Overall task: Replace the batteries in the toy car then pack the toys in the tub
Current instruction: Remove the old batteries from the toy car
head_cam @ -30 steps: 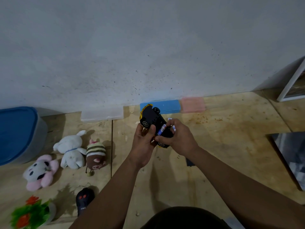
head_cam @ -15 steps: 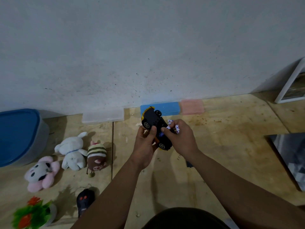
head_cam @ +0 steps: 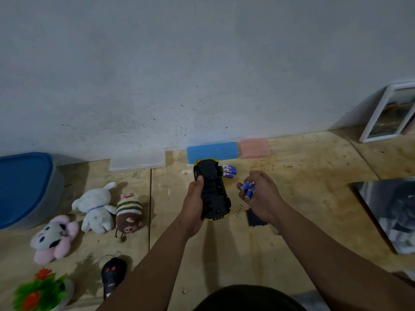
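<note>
right hand [head_cam: 261, 196]: has pulled away from the car, now clutching blue cylindrical batteries [head_cam: 248, 189]
left hand [head_cam: 195, 203]: still grips toy car [head_cam: 212, 191], black plastic underside up
floor: more batteries [head_cam: 229, 171], black flat cover [head_cam: 254, 218], blue-lidded tub [head_cam: 24, 187] far left

Bare forearms, sleeveless, dark trousers

Yellow-edged black car [head_cam: 213, 191] held underside up, blue batteries [head_cam: 247, 189] clutched just right of it, more batteries [head_cam: 229, 171] laid on floor, blue-lidded tub [head_cam: 24, 187] far left.
</note>
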